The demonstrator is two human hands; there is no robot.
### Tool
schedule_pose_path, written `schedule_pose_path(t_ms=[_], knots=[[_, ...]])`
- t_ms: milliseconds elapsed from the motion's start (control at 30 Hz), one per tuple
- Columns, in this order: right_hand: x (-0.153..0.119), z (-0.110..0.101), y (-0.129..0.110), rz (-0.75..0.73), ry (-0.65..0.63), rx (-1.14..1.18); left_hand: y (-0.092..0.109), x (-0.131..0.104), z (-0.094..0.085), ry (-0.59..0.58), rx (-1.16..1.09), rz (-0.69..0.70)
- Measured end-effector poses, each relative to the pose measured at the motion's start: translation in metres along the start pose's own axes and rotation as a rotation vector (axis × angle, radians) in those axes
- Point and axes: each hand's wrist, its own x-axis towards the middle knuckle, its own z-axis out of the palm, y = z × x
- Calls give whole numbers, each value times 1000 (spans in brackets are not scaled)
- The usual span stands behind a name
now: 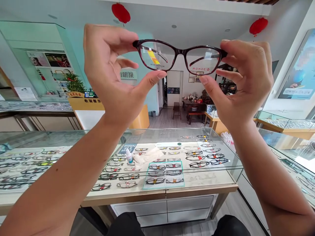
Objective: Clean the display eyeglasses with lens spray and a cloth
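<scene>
A pair of dark-rimmed eyeglasses (180,51) is held up high in front of me, with red print on one lens and a yellow sticker on the other. My left hand (113,68) pinches its left end, the thumb against the lower rim. At the other end, my right hand (246,72) grips the corner of the frame, its thumb touching below the right lens. The temples show through the lenses, pointing away from me. Far beneath both hands, a small white bottle (129,158) and a pale cloth (149,156) sit on the glass display case (206,183).
Several rows of eyeglasses (194,157) lie inside the case. More glass cases stand to the left and right. Behind are a wooden counter (139,119) with a plant (73,83), a dark table (194,101) and a bench (176,109). Red lanterns (121,13) hang from the ceiling.
</scene>
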Motion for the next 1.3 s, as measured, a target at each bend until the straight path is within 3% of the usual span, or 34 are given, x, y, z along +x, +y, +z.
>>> schedule_pose_path(t_ms=[133,267,367,467,600,733,867,1067,1300], knots=[[-4,-5,1,-5,-16,12,-18,1,3,-34,-30,237],[-16,-11,-6,77,-13,23,-13,-9,5,-20,-28,150],[-32,-13,-15,180,-40,32,1,-29,7,-30,-33,26],[-61,-14,-25,319,-76,47,19,-65,11,3,-42,-136],[-122,-16,-40,491,-147,97,46,-137,11,3,7,-372],[-190,-22,-66,730,-235,169,78,-213,-1,-82,-14,-517],[-238,-27,-95,942,-326,214,108,-271,-16,-133,12,-765],[-273,-32,-124,1141,-410,214,141,-321,-36,-226,51,-987],[-311,-46,-160,1335,-433,238,178,-344,-59,-292,27,-1123]])
